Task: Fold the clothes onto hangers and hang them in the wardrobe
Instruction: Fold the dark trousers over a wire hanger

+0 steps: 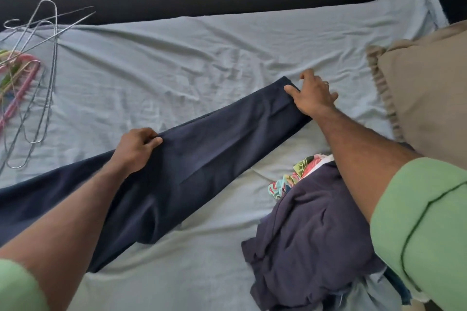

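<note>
The navy trousers (202,149) lie stretched diagonally across the bed (177,63), with the hem end toward the pillow (424,93) on the right and the waist end running off the lower left edge of the view. Our left hand (136,149) grips the upper edge of the fabric near mid-length, its fingers (151,142) curled round a pinch of cloth. Our right hand (312,94) rests on the hem end, fingers spread and mostly straight, pressing the cloth flat against the sheet rather than grasping it. The hangers (27,78), a tangle of wire and coloured ones, lie well apart at the far left of the bed; a pile of other clothes (310,242) sits just beside the trousers under our right forearm. We judge the current step to be aligning the legs before folding over a hanger. Risks from here: because the right hand only presses, a pull by the left hand may drag the hem and misalign the legs; the creased sheet may bunch beneath the fabric; the interlocked hangers may snag when one is lifted out; the right forearm may disturb the nearby pile.
</note>
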A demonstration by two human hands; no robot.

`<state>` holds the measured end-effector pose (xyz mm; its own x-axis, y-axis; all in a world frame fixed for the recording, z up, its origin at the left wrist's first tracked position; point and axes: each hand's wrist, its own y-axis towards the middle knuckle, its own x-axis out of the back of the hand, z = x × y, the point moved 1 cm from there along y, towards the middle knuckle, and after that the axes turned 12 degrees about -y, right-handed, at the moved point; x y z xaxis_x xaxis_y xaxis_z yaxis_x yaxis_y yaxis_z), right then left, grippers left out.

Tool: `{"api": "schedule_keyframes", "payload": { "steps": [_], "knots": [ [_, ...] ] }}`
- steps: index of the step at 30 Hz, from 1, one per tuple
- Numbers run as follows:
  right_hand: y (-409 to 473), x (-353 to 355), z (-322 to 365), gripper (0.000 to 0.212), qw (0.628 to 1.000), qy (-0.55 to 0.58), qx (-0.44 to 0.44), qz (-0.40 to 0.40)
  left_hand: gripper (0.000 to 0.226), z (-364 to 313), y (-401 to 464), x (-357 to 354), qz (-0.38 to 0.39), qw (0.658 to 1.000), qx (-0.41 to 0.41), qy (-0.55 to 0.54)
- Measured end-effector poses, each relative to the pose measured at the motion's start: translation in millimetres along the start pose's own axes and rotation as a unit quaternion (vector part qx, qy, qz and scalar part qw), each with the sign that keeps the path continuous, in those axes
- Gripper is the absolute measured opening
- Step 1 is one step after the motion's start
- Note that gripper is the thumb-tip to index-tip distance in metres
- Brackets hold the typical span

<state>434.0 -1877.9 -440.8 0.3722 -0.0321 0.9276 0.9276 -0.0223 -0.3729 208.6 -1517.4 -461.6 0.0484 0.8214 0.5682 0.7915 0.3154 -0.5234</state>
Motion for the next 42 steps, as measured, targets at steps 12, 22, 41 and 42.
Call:
{"api": "schedule_keyframes", "payload": {
  "steps": [12, 22, 41, 42],
  "knots": [
    [-31, -20, 20, 0.038, 0.983, -0.093, 0.052, -0.149, 0.013, 8, 3, -9, -0.014, 1.0, 0.015, 0.019],
    [-126, -44, 96, 0.02, 0.976, 0.005, 0.161, -0.143, 0.02, 33, -51, 30, -0.012, 0.999, 0.05, 0.017],
    [-348, -128, 341, 0.042, 0.87, -0.123, 0.474, 0.06, 0.041, 230, -234, 192, 0.135, 0.986, 0.096, 0.036],
    [-349, -129, 349, 0.033, 0.869, -0.133, 0.472, 0.061, 0.04, 240, -242, 201, 0.148, 0.984, 0.098, 0.023]
  ]
}}
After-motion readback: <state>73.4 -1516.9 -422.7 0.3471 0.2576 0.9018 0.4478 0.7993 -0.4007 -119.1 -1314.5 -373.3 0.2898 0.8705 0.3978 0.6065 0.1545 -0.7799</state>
